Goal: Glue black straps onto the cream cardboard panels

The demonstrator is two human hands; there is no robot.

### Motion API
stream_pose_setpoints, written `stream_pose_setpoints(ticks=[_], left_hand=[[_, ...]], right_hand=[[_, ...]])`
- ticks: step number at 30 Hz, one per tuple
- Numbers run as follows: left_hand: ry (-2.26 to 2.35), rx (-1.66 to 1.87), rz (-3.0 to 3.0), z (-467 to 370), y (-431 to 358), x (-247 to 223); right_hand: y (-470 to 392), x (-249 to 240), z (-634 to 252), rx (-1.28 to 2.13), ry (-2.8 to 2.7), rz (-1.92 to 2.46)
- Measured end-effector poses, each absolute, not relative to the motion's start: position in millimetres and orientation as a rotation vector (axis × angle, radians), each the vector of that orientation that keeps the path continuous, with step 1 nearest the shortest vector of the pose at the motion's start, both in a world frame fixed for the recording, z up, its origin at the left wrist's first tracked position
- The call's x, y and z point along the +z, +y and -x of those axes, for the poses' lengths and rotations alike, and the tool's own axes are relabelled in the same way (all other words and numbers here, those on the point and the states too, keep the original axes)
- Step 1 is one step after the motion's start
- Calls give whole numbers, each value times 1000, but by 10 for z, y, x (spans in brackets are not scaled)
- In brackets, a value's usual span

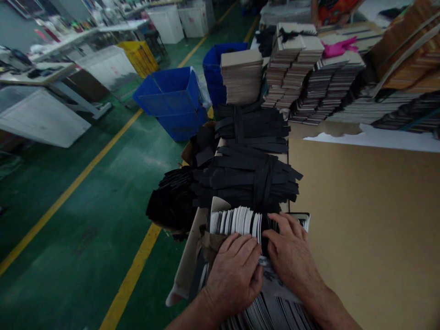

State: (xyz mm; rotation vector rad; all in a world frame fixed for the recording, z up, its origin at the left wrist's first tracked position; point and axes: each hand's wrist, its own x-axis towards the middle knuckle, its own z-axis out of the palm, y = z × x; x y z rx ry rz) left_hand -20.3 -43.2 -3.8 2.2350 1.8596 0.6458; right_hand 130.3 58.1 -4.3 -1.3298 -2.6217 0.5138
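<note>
A tight row of thin black and white strips (240,221) stands on edge in an open-topped carton (187,261) at the bottom centre. My left hand (237,270) is closed over the near edge of the row, its fingers together and the thumb curled in. On the right, my right hand (292,252) grips the black end of the same row between thumb and fingers; its fingertips partly hide the pieces. Crumpled brown paper (211,245) lies beside my left fingers. More thin edge-on pieces (271,314) show below, between my forearms.
Tied bundles of black strips (247,172) lie just beyond the carton. A tan board surface (364,220) spreads to the right. Stacked boards (292,64) and a pink glove (338,47) are behind, near another person's arm. Blue bins (172,101) stand on the green floor.
</note>
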Motion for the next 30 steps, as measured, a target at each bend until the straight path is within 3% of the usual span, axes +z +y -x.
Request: stream_pose_setpoints(ticks=[30], left_hand=[[1888,656,-2250,202,-423,-58]], right_hand=[[583,-81,-1269,442,-2512,1389]])
